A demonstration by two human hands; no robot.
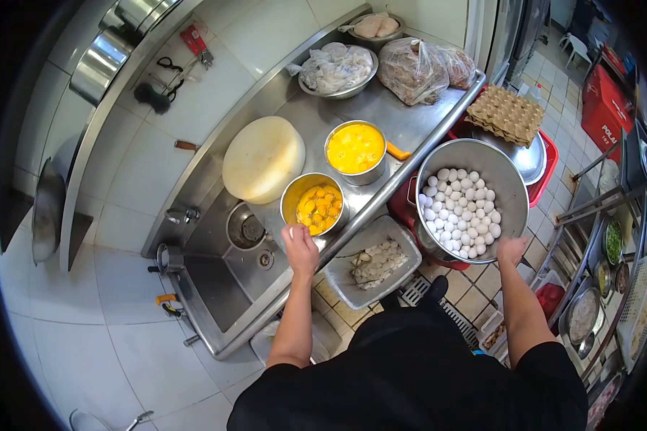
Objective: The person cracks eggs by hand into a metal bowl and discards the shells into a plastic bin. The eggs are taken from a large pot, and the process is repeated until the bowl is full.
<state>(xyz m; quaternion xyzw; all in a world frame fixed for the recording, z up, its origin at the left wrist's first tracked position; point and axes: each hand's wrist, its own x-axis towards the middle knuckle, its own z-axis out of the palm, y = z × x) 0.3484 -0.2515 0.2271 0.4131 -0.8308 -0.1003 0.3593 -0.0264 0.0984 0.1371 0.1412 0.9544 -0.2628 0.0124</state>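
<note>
My left hand (300, 248) is at the near rim of a steel pot (346, 219) that holds several raw yolks (318, 208). Its fingers are curled together, and what they hold is hidden. A second steel pot (366, 176) with beaten yellow egg (354, 148) stands just behind. To the right, my right hand (512, 250) is against the near right rim of a large deep pot (510, 172) full of white eggs (461, 212); its fingertips are not clear. Below, between my hands, a grey bin (408, 248) contains eggshells (381, 264).
A round white board (262, 158) lies beside the sink (230, 287). Farther back are a bowl of plastic bags (336, 70) and bagged food (413, 70). An orange-handled tool (397, 151) lies by the counter edge. Egg trays (505, 115) rest behind the large pot.
</note>
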